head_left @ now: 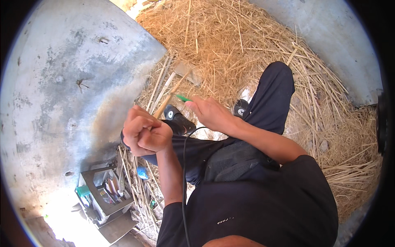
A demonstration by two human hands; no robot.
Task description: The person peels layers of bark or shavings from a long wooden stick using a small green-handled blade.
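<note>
Shirt fabric [255, 201], black, fills the bottom centre of the frame, with a thin black cable [184, 173] running up its left side. Left of centre, the left hand [147, 131] is closed in a fist round the lower end of a slim tan strip [168, 100], which slants up and to the right toward the upper middle. Near the centre, the right hand [212, 113] has thumb and fingers closed on a green tool [183, 98], its tip at the strip's side; whether the two touch I cannot tell. Beyond the hands are bent legs in dark trousers [273, 92] and two dark shoes [177, 117]. Lower left, an open-topped box [120, 206] holds assorted small items, with a blue bundle [142, 172] just beside it. Loose straw [222, 45] covers the ground from the upper middle to the right, below stained grey walls [53, 103] at the upper left and upper right.
</note>
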